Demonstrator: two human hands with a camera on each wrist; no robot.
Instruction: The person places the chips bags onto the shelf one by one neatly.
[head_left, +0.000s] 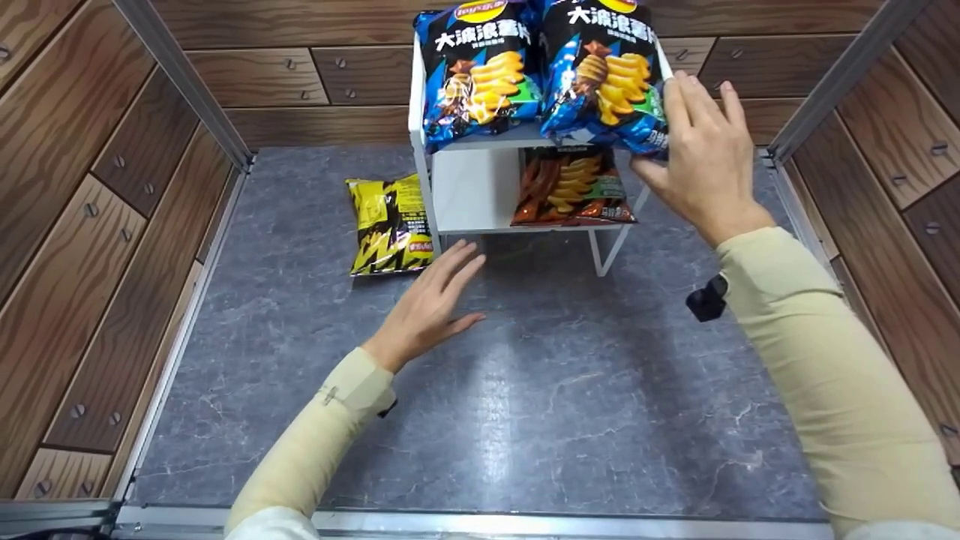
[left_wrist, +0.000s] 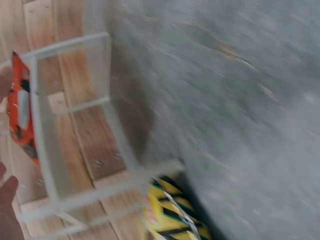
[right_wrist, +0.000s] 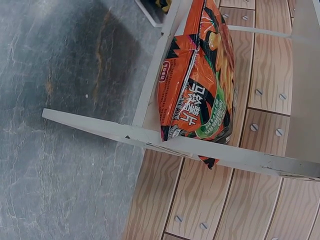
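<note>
Two blue-and-black chip bags, a left one (head_left: 484, 82) and a right one (head_left: 604, 75), lie side by side on top of a white two-tier rack (head_left: 476, 191). My right hand (head_left: 709, 154) touches the right bag's outer edge, fingers extended and thumb near its lower corner. On the lower tier sits an orange-and-black chip bag (right_wrist: 200, 95), with its front overhanging the shelf edge. My left hand (head_left: 431, 307) hovers in front of the rack, holding nothing, its fingers extended. Close by, a yellow-and-black chip bag (head_left: 386, 225) lies on the floor left of the rack.
Grey marbled flooring (head_left: 525, 397) surrounds the rack. Wood-patterned panels (head_left: 90, 247) close in the sides and back, with metal rails (head_left: 191, 82) at the corners. A metal edge (head_left: 480, 521) runs along the front.
</note>
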